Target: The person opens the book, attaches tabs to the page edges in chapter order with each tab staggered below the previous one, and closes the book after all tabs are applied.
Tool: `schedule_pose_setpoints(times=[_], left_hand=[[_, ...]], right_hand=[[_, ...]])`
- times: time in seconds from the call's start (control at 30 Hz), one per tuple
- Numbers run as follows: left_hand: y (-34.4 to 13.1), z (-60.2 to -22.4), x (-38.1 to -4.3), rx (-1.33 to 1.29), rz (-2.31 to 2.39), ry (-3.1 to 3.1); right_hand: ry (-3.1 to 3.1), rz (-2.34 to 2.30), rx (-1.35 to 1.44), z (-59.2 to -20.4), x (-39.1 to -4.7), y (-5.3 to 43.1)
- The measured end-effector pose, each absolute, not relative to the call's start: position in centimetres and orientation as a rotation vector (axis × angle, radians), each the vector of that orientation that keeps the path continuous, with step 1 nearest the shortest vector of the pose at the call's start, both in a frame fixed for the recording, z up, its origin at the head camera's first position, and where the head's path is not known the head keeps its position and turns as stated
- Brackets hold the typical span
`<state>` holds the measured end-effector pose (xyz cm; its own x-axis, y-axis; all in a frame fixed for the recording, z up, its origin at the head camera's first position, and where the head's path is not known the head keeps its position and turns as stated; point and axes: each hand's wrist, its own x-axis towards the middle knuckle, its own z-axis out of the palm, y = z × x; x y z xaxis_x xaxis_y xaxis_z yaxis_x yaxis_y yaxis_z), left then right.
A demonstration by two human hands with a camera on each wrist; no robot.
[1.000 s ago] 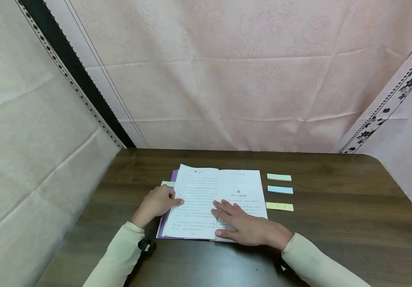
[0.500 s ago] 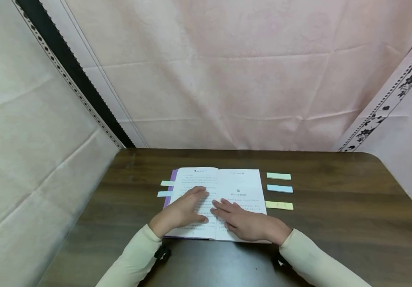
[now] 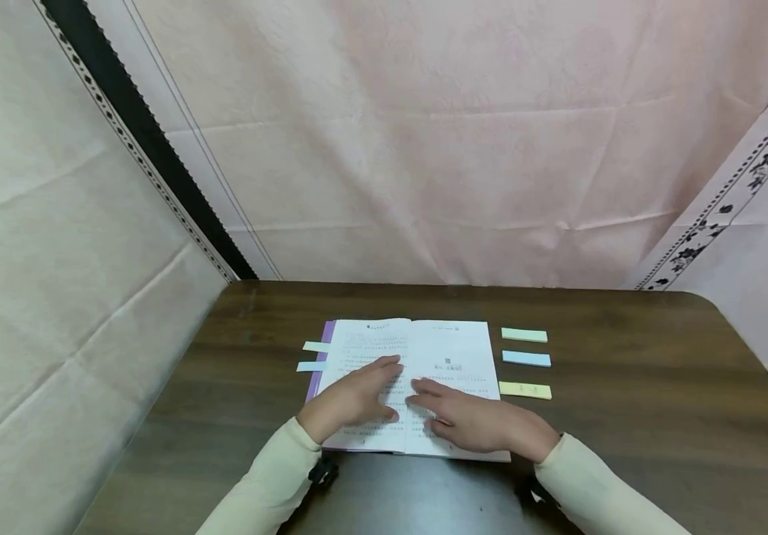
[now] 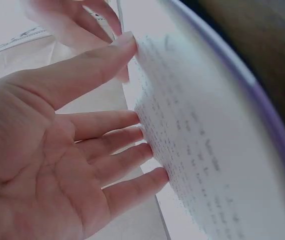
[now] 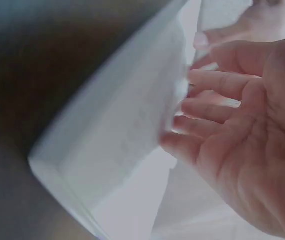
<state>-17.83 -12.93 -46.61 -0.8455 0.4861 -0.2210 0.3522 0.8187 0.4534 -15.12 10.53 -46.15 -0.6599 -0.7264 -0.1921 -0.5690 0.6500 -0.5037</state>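
An open book (image 3: 451,345) with printed white pages and a purple cover edge lies flat on the table. My left hand (image 3: 355,399) rests on the left page near the spine; in the left wrist view its straight fingertips (image 4: 160,175) touch the print. Over the right page lies my right hand (image 3: 474,417), fingers extended toward the spine, the fingertips (image 5: 175,142) at the paper in the right wrist view. A pale green tab (image 3: 316,346) and a pale blue tab (image 3: 310,366) stick out past the book's left edge.
Right of the book, a green sticky strip (image 3: 524,335), a blue strip (image 3: 526,359) and a yellow strip (image 3: 532,390) lie in a column on the dark wooden table (image 3: 625,416). A pale patterned cloth (image 3: 437,148) hangs behind the table.
My left hand has left the book's left edge and moved right onto the left page, uncovering the blue tab. The lifted left page now lies flat. My right hand has shifted slightly.
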Motion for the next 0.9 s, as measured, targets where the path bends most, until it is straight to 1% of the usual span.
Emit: schedule_pose_setpoints(times=[0.13, 0.3, 0.57, 0.73, 0.9], left_hand=[[-12.8, -46.9, -17.6, 0.629, 0.541, 2.678], [-12.9, -46.8, -17.7, 0.657, 0.532, 2.681], [-12.9, -46.4, -17.6, 0.724, 0.504, 2.650], [-12.2, -46.5, -17.2, 0.713, 0.500, 2.684], [-11.8, -46.8, -17.1, 0.697, 0.519, 2.714]], right_hand=[[2.646, -0.557, -1.027, -45.5, -14.4, 12.0], [2.930, -0.488, -1.088, -45.2, -14.3, 15.4], [3.099, -0.323, -0.788, -46.3, -14.8, 20.2], [3.072, -0.289, -0.738, -47.3, -15.2, 21.4], [3.086, -0.284, -0.769, -47.6, -15.5, 21.5]])
